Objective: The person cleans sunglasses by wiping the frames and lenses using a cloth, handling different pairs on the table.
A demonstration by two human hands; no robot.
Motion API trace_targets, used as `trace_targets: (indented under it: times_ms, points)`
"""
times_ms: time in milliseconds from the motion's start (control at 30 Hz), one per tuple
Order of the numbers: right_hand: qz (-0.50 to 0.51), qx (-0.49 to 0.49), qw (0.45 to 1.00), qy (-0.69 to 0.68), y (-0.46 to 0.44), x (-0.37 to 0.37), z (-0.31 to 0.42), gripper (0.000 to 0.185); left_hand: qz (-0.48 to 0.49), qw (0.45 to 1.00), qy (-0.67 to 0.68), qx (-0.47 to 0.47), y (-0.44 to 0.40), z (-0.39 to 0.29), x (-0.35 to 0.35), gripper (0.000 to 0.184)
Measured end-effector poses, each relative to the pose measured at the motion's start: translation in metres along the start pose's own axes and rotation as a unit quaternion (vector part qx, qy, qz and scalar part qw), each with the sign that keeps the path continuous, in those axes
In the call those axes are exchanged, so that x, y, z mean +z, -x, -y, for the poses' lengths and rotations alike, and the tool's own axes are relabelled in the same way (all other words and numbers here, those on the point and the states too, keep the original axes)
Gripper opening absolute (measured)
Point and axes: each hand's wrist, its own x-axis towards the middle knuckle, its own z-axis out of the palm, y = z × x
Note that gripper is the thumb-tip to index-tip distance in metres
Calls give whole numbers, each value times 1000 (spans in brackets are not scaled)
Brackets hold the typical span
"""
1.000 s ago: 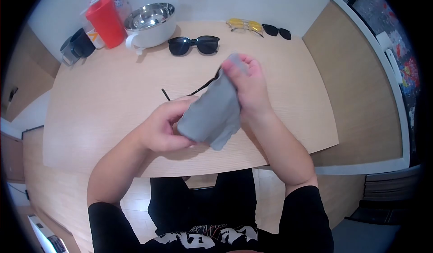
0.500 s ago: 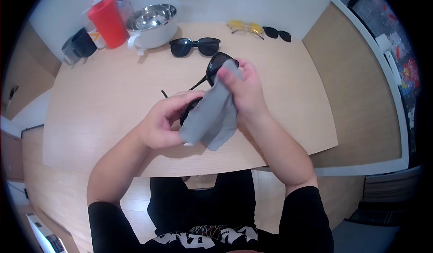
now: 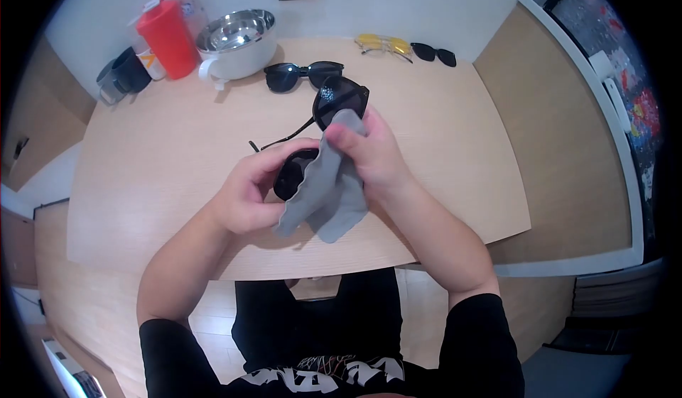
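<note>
A pair of black sunglasses (image 3: 339, 100) is held tilted over the front of the table, one dark lens up and the other low at the left. My left hand (image 3: 250, 188) is closed around the lower lens, thumb below and fingers above. Pinched in my right hand (image 3: 373, 149) is a grey cloth (image 3: 323, 203), pressed against the sunglasses near the upper lens's bottom edge. The cloth hangs down and covers the middle of the frame. The thin temples stick out to the left, past my left fingers.
Behind lie more black sunglasses (image 3: 302, 76), yellow-lensed glasses (image 3: 383, 44) and small dark lenses (image 3: 433, 54). At the back left stand a white-handled steel bowl (image 3: 238, 50), a red jug (image 3: 169, 39) and dark cups (image 3: 131, 70). A wooden panel (image 3: 561, 135) borders the table's right side.
My right hand and the cloth have slid down and left off the upper lens, which now shows more fully. The lower lens is also more exposed.
</note>
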Motion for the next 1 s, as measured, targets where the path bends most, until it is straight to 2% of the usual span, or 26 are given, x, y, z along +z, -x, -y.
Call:
trace_targets:
  times_ms: [67,167,267,367,433,500,633,733,833,933,967,1000]
  points:
    - [30,-10,999,-4,1,3,1,58,-2,1000,6,-3,-1,-1,-1,73]
    - [-65,-15,998,-1,-6,-10,2,54,8,1000,4,-9,-4,-2,1,73]
    - [-65,9,994,-84,-16,-24,1,52,8,999,5,-33,1,-7,6,72]
    - [-11,37,997,-66,-7,-15,-3,53,15,1000,17,-8,0,-2,2,72]
    - [47,24,999,-12,4,-1,-2,53,17,999,32,26,-1,4,-1,72]
    - [77,-10,997,10,3,2,-3,52,10,1000,24,15,-1,2,1,72]
    - [-61,-29,996,-54,-5,-7,4,58,22,1000,16,-9,0,2,3,72]
    - [-63,-21,995,-75,-10,-16,11,60,51,998,-33,-12,1,1,3,73]
    - [-7,-33,998,49,1,-5,0,62,43,998,-21,36,-2,4,4,72]
    - [15,-50,994,96,7,2,2,64,29,999,16,29,0,10,2,70]
    - [-2,-83,994,77,5,3,3,70,29,999,4,24,0,9,2,70]
    - [-24,-65,996,52,4,2,7,71,28,999,-7,21,-1,7,3,70]
